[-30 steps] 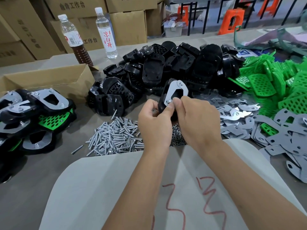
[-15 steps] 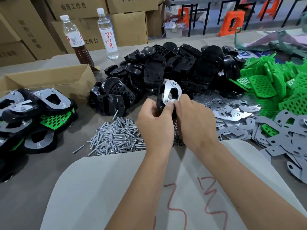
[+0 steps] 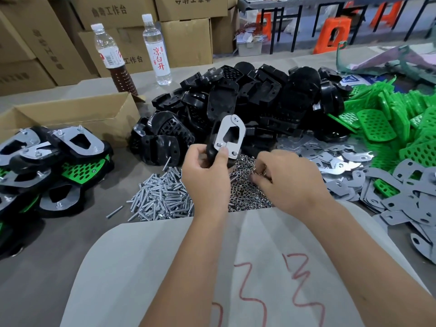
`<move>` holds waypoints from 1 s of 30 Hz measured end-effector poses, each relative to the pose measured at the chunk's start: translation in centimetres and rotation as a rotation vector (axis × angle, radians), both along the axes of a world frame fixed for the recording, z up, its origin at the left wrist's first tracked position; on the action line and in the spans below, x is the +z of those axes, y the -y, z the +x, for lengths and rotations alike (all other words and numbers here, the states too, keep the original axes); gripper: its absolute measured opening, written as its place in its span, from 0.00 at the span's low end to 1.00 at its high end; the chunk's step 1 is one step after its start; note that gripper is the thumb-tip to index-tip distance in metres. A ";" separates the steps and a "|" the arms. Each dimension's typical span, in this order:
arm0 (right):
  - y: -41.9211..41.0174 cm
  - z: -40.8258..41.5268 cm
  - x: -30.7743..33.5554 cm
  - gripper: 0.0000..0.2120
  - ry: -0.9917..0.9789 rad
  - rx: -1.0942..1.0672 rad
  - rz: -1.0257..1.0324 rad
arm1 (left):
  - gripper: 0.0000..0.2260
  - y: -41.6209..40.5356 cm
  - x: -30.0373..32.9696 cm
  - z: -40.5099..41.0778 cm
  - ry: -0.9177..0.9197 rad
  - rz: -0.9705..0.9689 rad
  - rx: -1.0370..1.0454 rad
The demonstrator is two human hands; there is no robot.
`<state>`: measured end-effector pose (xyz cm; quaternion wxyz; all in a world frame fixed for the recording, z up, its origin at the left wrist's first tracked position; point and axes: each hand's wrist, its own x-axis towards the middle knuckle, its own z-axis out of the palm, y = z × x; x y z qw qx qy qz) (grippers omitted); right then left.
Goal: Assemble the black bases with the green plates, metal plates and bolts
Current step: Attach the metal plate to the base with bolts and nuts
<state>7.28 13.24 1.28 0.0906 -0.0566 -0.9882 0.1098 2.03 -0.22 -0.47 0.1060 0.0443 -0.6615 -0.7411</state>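
Two bare forearms come up from the bottom edge, no sleeves, no watch, no bands in sight. The left hand [image 3: 207, 178] wears no glove and no ring that shows, with a short trimmed nail visible on the thumb. The right hand [image 3: 286, 182] is just as bare, ungloved, its back and knuckles plain, wrist uncovered. The fingers [image 3: 260, 182] on that side carry no tape or jewellery.
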 end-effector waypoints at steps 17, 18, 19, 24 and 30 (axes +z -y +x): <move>0.2 -0.5 -0.8 0.07 -0.539 0.092 -1.016 | 0.09 -0.3 0.4 0.0 0.052 0.030 -0.085; 0.2 -0.5 -0.9 0.08 -0.531 0.108 -1.055 | 0.10 -0.4 0.5 0.2 0.037 -0.019 -0.095; 0.1 -0.6 -1.0 0.09 -0.523 0.119 -1.081 | 0.11 -0.5 0.5 0.3 0.027 -0.062 -0.103; 0.0 -0.7 -1.3 0.09 -0.573 0.124 -1.078 | 0.06 -0.7 0.6 0.7 -0.018 -0.211 -0.121; -0.1 -0.6 -1.4 0.07 -0.630 0.117 -0.780 | 0.11 -0.9 0.8 0.9 -0.079 -0.381 -0.208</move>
